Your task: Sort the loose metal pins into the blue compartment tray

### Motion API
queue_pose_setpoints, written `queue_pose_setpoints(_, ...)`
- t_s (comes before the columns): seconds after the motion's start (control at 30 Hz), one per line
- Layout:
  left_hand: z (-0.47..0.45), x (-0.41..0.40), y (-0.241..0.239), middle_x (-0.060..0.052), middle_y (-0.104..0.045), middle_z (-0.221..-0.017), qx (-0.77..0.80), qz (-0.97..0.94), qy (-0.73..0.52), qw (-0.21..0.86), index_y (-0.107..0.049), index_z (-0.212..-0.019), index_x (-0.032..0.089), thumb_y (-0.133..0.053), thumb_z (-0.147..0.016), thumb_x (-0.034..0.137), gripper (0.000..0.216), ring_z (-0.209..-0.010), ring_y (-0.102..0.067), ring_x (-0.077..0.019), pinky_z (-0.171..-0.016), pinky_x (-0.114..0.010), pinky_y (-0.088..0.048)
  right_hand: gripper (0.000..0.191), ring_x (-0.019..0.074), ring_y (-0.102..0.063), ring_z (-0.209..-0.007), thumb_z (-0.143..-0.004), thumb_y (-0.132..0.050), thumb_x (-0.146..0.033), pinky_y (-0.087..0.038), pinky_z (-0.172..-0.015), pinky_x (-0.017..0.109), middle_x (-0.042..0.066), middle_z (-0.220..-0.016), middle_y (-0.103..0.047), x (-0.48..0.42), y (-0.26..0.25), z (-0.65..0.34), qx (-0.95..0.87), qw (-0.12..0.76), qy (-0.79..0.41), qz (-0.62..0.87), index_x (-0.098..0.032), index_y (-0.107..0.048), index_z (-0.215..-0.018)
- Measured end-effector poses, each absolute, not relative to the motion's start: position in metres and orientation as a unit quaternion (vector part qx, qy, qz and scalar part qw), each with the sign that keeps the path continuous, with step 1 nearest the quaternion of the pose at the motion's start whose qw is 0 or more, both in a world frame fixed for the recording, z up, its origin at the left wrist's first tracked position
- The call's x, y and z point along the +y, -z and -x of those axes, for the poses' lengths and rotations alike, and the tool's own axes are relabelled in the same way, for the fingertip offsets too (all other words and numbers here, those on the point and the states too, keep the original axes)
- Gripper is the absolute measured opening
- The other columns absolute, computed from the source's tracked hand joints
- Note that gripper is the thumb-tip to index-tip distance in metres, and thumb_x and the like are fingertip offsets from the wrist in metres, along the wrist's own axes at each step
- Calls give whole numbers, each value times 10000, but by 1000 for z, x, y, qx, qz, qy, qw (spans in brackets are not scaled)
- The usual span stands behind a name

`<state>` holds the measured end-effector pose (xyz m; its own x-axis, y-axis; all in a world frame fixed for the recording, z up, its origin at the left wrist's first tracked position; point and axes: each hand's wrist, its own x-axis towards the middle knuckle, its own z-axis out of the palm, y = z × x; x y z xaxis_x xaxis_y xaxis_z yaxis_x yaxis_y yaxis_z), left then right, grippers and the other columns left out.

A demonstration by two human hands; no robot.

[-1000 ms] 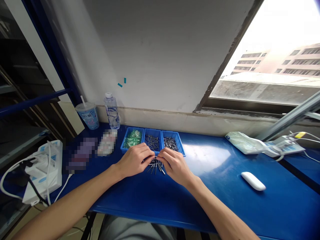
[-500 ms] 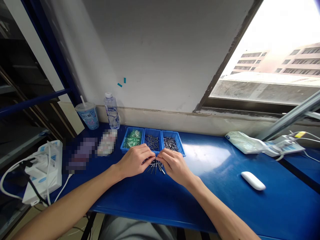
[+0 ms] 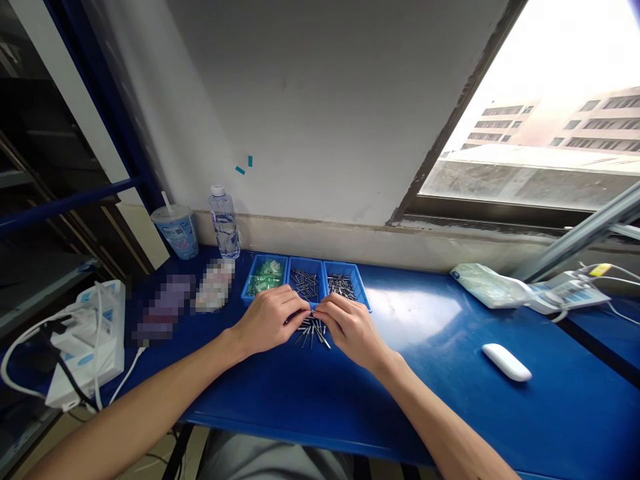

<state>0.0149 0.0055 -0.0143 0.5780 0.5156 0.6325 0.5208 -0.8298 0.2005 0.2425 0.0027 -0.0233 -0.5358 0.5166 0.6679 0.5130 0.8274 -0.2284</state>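
My left hand [image 3: 273, 319] and my right hand [image 3: 351, 328] meet fingertip to fingertip just in front of the blue bins. The fingers of both are pinched closed around something small, mostly hidden by the fingertips. Beneath them, a loose pile of slim metal rivets [image 3: 313, 333] lies on the blue table. The left bin [image 3: 245, 291] holds green-tinted clear bags of small parts. Thin metal rivets [image 3: 305, 283] fill the middle bin, and more metal rivets [image 3: 341, 287] lie in the right bin [image 3: 366, 297].
A water bottle [image 3: 225, 223] and a lidded cup [image 3: 177, 233] stand at the back left. Power strips [image 3: 107, 333] with cables lie at the left edge. On the right are a white case [image 3: 506, 362] and a soft white packet [image 3: 487, 283]. The wall rises behind the bins.
Both hands stay in almost the same place, with only a slight shift of the fingertips. Bins and rivet pile look unchanged.
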Motion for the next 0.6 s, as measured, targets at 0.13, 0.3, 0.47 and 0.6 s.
queue_pose_setpoints(0.13, -14, 7, 14, -45, -761, -903, -306, 883, 356, 5, -704, -993, 179, -593, -1052, 256, 147, -840, -684, -197, -749, -340, -535, 268, 162, -635, -742, -1120, -467, -230, -505, -670, 284, 61, -888, -693, 5, 23, -245, -869, 395, 8, 297, -202, -695, -981)
queue_pose_setpoints(0.3, -14, 7, 12, -44, -756, -891, -322, 874, 365, -2, -709, -981, 182, -605, -1047, 265, 148, -829, -687, -195, -749, -335, -532, 260, 148, -649, -743, -1108, -490, -210, -511, -651, 270, 58, -893, -691, 6, 20, -249, -855, 421, 22, 303, -205, -716, -979)
queue_pose_setpoints(0.47, -13, 6, 10, -38, -748, -872, -327, 867, 376, -8, -713, -973, 186, -617, -1042, 256, 137, -812, -684, -193, -740, -326, -524, 254, 149, -658, -746, -1097, -492, -191, -526, -647, 274, 73, -937, -690, 7, 21, -252, -841, 442, 38, 310, -210, -730, -1010)
queue_pose_setpoints(0.6, -13, 7, 10, -37, -754, -880, -327, 865, 379, -13, -711, -961, 183, -616, -1037, 238, 133, -819, -692, -194, -741, -323, -526, 254, 156, -667, -736, -1081, -491, -166, -532, -645, 284, 68, -924, -687, 9, 21, -254, -824, 469, 46, 313, -210, -728, -1003)
